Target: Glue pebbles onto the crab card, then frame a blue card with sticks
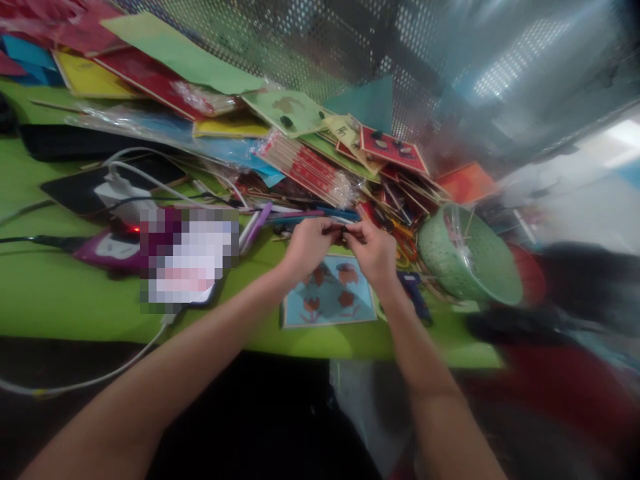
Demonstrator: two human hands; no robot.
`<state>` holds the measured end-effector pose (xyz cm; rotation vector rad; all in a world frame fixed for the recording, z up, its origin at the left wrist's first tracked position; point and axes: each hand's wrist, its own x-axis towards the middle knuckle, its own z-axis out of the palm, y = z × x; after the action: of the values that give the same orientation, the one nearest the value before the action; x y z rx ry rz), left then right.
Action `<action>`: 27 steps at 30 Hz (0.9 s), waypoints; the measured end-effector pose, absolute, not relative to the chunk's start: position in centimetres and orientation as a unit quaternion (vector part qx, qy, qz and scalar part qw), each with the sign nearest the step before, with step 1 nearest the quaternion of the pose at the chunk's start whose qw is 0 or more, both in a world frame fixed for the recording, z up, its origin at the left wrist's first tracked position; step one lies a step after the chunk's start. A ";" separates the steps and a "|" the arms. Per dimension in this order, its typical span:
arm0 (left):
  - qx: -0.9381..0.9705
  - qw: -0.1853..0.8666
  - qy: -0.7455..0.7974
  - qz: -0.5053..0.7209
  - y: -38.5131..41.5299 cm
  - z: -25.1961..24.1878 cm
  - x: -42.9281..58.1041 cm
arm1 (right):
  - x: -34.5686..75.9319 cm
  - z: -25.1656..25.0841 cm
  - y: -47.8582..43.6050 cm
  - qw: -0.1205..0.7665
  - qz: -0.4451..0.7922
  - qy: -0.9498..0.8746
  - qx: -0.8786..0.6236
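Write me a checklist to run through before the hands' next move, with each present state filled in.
1. Left hand and right hand close together, by the blue card's far edge: ok.
2. Small dark piece secure between them: cannot tell; too small and blurred.
3. Card lying on the green tabletop: ok.
4. Green basket apart from the card: ok.
5. Area beyond the hands uncluttered: not ok; a red-and-tan packet lies among the crowded items.

One light-blue rectangular card [327,297] bears four orange flower-like shapes [345,298]. One round green tub [487,257] and one purple-and-white plastic power strip [116,248] are visible.
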<state>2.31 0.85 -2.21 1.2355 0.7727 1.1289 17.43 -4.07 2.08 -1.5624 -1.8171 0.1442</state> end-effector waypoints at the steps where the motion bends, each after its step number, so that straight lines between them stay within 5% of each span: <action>1: 0.538 0.601 0.333 0.488 0.8 -2.2 2.3 | 17.4 2.1 -4.1 0.359 0.049 -0.707 -0.607; 27: 0.502 0.655 0.312 0.470 1.5 -2.1 2.2 | 18.0 2.3 -3.8 0.379 0.136 -0.712 -0.575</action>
<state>2.15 1.51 -2.10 1.1376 0.7081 1.0664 17.97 -3.78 2.34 -1.4698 -1.8197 0.3481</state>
